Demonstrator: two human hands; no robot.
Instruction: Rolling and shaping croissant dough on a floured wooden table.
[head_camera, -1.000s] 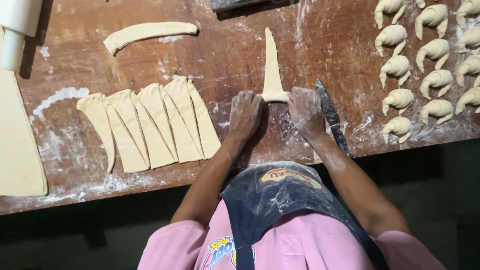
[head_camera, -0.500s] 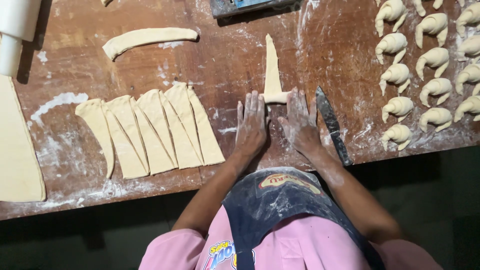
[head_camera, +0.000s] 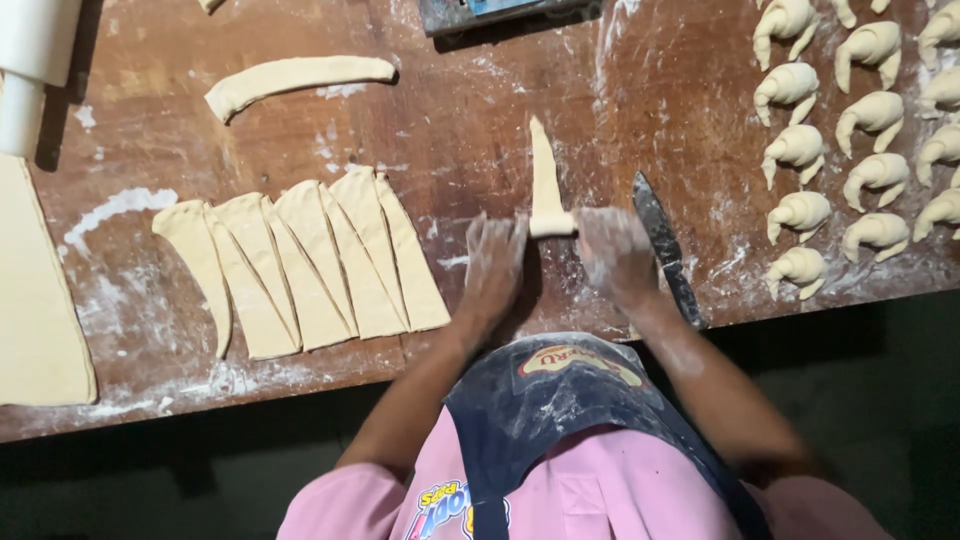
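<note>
Both flat, open hands, left hand and right hand, press the rolled end of a dough triangle; fingers spread, gripping nothing. A knife lies just right of the dough triangle.

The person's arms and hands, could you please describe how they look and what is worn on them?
Both forearms are bare, with no gloves, watch or rings that I can make out. The left hand and the right hand are dusted white with flour, which also streaks the right forearm. Short pink sleeves show above a dark apron.
</note>
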